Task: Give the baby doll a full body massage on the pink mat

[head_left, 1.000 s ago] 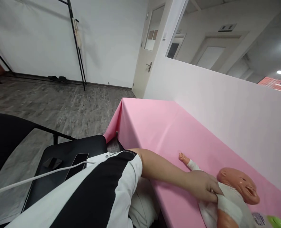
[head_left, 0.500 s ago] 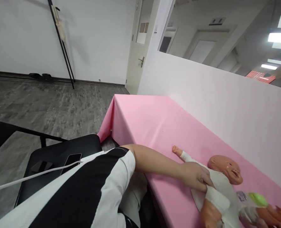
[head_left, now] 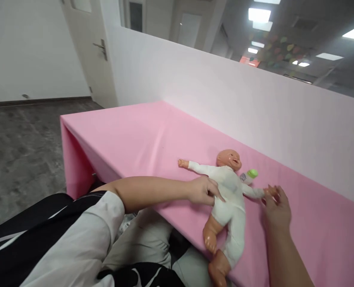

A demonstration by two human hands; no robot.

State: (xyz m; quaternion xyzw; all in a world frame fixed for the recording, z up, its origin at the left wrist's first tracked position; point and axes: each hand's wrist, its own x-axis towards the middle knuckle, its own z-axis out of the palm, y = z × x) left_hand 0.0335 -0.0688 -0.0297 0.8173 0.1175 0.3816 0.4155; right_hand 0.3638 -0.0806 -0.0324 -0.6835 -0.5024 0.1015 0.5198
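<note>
A baby doll (head_left: pixel 233 187) in a white long-sleeved suit lies face up on the pink-covered table, arms spread, feet toward me. My left hand (head_left: pixel 205 190) rests at the doll's hip, fingers curled and pinching at its white clothing. With its fingertips closed round the doll's small hand, my right hand (head_left: pixel 277 209) holds the arm out to the side. Behind that arm, close to the doll's shoulder, lies a small bottle (head_left: pixel 248 175) with a bright green cap. One lower leg of the doll is bare, and both its feet are uncovered.
The pink tablecloth (head_left: pixel 129 131) hangs over the table's left end. A white wall with a window (head_left: pixel 191 56) runs along the far side. At the back left stands a door (head_left: pixel 90 52), with grey floor (head_left: pixel 30 147) before it.
My view has turned to the right, bringing the whole doll and my right hand on its arm into sight. My left hand remains at the doll's hip.
</note>
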